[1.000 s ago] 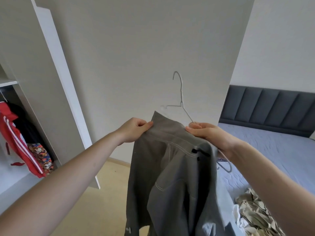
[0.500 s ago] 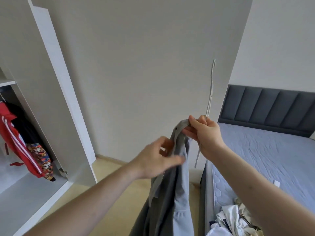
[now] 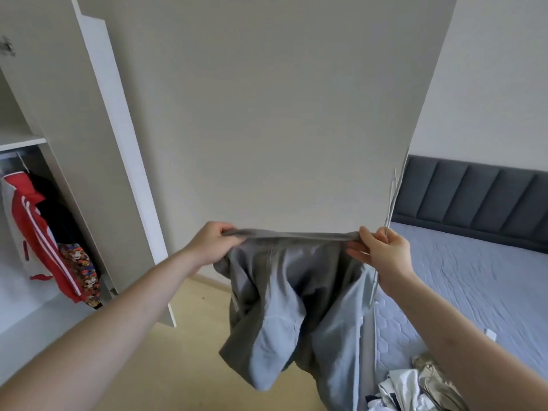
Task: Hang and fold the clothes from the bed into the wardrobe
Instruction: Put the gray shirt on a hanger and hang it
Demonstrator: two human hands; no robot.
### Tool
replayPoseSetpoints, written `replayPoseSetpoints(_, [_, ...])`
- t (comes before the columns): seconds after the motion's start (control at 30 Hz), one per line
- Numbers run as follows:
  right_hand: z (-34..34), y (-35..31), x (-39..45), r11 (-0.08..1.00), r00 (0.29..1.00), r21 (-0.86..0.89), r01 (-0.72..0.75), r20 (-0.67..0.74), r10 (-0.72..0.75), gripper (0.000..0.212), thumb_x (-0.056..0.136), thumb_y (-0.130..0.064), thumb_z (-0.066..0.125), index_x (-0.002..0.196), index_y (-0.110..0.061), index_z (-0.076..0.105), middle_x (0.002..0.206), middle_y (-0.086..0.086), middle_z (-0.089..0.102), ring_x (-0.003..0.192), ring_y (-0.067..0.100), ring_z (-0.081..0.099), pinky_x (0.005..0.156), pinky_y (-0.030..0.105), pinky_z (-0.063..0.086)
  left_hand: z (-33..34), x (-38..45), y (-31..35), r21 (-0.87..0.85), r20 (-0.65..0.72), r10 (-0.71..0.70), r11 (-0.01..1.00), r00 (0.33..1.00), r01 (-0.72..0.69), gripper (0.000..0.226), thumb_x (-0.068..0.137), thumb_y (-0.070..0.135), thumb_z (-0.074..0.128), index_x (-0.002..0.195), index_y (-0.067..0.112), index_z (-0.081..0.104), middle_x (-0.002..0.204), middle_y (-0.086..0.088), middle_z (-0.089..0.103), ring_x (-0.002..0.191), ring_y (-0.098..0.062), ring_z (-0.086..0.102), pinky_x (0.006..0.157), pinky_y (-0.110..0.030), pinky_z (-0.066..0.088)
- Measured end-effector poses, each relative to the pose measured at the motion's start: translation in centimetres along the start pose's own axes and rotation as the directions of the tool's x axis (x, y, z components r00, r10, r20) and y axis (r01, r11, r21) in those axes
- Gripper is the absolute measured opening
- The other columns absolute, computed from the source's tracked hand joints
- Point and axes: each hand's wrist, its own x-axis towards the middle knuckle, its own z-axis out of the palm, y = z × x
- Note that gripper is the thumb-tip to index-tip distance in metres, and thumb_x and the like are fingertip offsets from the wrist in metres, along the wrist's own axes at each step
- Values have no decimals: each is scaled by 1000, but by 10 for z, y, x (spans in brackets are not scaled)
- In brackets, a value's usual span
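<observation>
Wardrobe [image 3: 59, 120]: stood open at far left, its white door [image 3: 118, 149] swung out toward me.
Hanging rail section: a red jacket with white stripes [image 3: 38, 238] hung there, a dark garment behind it and a patterned orange piece [image 3: 80, 268] low beside it.
Floor [image 3: 189, 345]: pale wood, visible below my arms.
Left hand [image 3: 212, 244]: my grip was clamped on the left end of the waistband, fingers curled over the cloth.
Grey trousers [image 3: 290, 298]: held up in the air in front of the wall, between wardrobe and bed; waistband pulled taut and level between both hands, legs drooping in loose folds, lighter inner fabric showing.
Right hand [image 3: 382, 253]: my grip pinched the right end of the waistband, thumb on top; the same hand also held the wire hanger.
Wire hanger [image 3: 396, 188]: thin, pale, seen nearly edge-on, rising above my right hand; its lower part ran down behind the wrist.
Bed [image 3: 480, 280]: at right, blue-grey mattress cover, dark padded headboard [image 3: 474, 197] against the wall.
Clothes pile [image 3: 415, 387]: crumpled white and beige pieces on the near corner of the bed, at the lower right edge.
</observation>
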Motion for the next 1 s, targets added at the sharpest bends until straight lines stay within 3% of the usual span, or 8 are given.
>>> replayPoseSetpoints(0.13, [-9, 5, 3, 999, 999, -35, -33, 5, 33, 51, 98, -6, 67, 69, -21, 28, 87, 21, 58, 77, 30, 77, 70, 43, 66, -17, 8, 40, -35, -30, 112, 993, 993, -113, 35, 71, 48, 74, 58, 23, 55, 57, 10, 42, 56, -7, 40, 57, -28, 30])
replayPoseSetpoints(0.3, [-9, 0, 4, 995, 998, -96, -31, 48, 36, 48, 98, -8, 68, 70, -20, 30, 83, 20, 67, 71, 28, 76, 57, 35, 63, -19, 17, 58, 521, -235, 440, 810, 867, -270, 49, 87, 66, 62, 60, 29, 44, 53, 8, 43, 49, -15, 31, 46, -30, 23])
replayPoseSetpoints(0.4, [-15, -5, -1, 956, 984, -293, 28, 178, 25, 50, 100, -26, 68, 68, -21, 30, 76, 17, 70, 51, 22, 62, 45, 29, 53, -23, 27, 61, 423, -196, 307, 883, 931, -202, 44, 91, 53, 64, 55, 32, 51, 47, 10, 44, 46, -11, 41, 45, -29, 28])
replayPoseSetpoints(0.53, [-33, -14, -7, 862, 937, -493, 117, 343, 69, 54, 106, -53, 45, 70, -13, 46, 54, -1, 49, 39, 14, 34, 38, 20, 30, -35, 40, 49, 287, -141, 70, 957, 988, -27, 31, 86, 35, 73, 56, 25, 69, 53, 11, 55, 57, -11, 52, 54, -26, 39])
replayPoseSetpoints(0.63, [-42, -16, -12, 749, 899, -620, 235, 431, 74, 44, 110, -44, 37, 86, -29, 71, 64, -6, 52, 51, 15, 38, 50, 28, 35, -36, 43, 34, 420, -177, 6, 905, 984, 70, 34, 80, 38, 75, 59, 15, 60, 59, 1, 50, 60, -21, 45, 57, -29, 34])
replayPoseSetpoints(0.73, [-47, -13, -21, 670, 864, -633, 389, 503, -26, 34, 111, -34, 40, 109, -45, 72, 62, -6, 38, 51, 12, 29, 52, 25, 28, -39, 41, 21, 477, -199, -54, 867, 979, 145, 41, 72, 42, 79, 61, 16, 48, 59, 0, 39, 58, -22, 36, 55, -30, 27])
replayPoseSetpoints(0.9, [-56, -17, -34, 683, 828, -590, 430, 559, -38, 28, 107, -36, 52, 99, -40, 79, 60, -6, 29, 53, 15, 25, 52, 24, 25, -42, 38, 15, 348, -181, -171, 910, 968, 226, 45, 66, 40, 71, 55, 23, 31, 54, 6, 30, 56, -19, 29, 53, -30, 21])
replayPoseSetpoints(1.0, [-55, -15, -37, 688, 836, -597, 413, 548, -27, 31, 106, -36, 54, 88, -35, 79, 57, -8, 30, 48, 8, 24, 46, 14, 25, -45, 35, 19, 183, -142, -273, 938, 952, 296, 29, 76, 39, 68, 59, 22, 52, 61, 3, 48, 62, -21, 45, 59, -31, 31])
